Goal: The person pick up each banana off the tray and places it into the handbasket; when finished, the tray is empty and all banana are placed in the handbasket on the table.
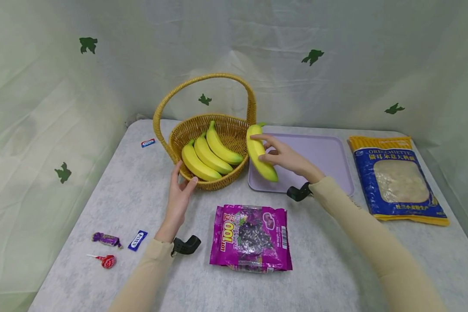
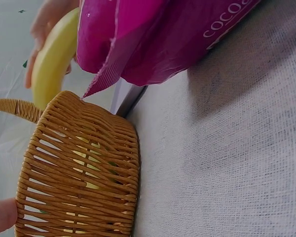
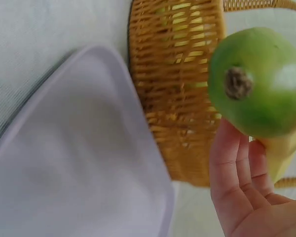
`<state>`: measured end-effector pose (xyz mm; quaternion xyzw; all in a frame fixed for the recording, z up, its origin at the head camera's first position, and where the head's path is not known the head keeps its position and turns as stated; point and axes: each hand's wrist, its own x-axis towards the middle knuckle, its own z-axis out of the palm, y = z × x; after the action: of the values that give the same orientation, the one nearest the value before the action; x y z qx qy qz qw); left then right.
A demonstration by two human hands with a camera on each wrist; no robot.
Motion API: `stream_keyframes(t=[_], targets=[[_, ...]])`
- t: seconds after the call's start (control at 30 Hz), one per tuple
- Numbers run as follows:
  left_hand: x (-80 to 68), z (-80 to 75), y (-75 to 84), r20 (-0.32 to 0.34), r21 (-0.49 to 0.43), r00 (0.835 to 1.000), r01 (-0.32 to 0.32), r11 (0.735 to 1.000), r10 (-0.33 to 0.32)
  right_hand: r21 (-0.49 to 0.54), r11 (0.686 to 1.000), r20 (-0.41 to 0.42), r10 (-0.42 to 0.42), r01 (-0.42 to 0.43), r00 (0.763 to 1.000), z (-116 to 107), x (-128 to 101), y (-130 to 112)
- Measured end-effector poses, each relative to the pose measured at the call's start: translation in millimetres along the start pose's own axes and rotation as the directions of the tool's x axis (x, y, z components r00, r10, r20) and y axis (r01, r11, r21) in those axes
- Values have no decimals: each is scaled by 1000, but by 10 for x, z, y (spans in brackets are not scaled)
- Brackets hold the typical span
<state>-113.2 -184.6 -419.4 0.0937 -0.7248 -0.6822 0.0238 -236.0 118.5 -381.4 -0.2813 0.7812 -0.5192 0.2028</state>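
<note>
1. I see my right hand (image 1: 282, 157) gripping a single banana (image 1: 259, 152), fingers curled over its top and thumb underneath, just above the left edge of the lilac tray (image 1: 327, 151).
2. That banana sits just beside the wicker basket (image 1: 234, 130), whose rim is to the left of my right fingertips.
3. My left hand (image 1: 180, 193) rests on the basket's near wall with fingers straight and lightly spread.
4. Three bananas (image 1: 208, 154) lie inside the basket, beyond my left fingers.
5. A purple snack bag (image 1: 251, 237) lies between my forearms; a blue pasta bag (image 1: 399, 180) lies right of the tray.
</note>
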Motion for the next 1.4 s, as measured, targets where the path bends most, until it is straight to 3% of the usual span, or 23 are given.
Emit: stream_keyframes(t=[0.23,0.5,0.93,1.23,1.4], targets=[[-100,41,198,12,-3,1000,10,1000,-10,7,999,15,-42,42,999,137,96,-104],[-116,47,203,15,-21,1000,11,1000,-11,23,996,38,-89,88,995,258,231,-199],[-114,40,196,9,-15,1000,11,1000,-11,-140,970,18,-198,199,980,207,783,-388],[-74,28,139,8,-20,1000,6,1000,-6,-190,978,-9,-85,82,996,183,989,-408],[3,-5,-33,-3,-20,1000,-5,1000,5,-324,946,-38,-24,10,999,221,1047,-391]])
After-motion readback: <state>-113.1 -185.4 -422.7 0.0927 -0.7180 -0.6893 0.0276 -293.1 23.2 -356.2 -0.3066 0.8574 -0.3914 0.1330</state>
